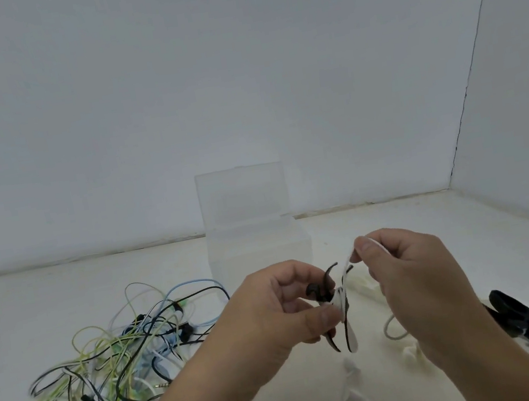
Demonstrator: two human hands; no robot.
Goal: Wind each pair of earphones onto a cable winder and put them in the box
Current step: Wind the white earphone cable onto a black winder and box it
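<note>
Two hands winding a white cable onto a black winder, above the worktop (490, 234).

The left hand (274, 316) pinches the black winder (317, 290) between thumb and curled fingers. The right hand (410, 274) pinches the white cable (351, 339) just above it, and part of the cable is already wrapped round the winder. An open clear box (256, 246) stands just behind the hands. A tangle of earphones (107, 357) lies to the left, and spare black winders (524, 318) lie to the right.
</note>
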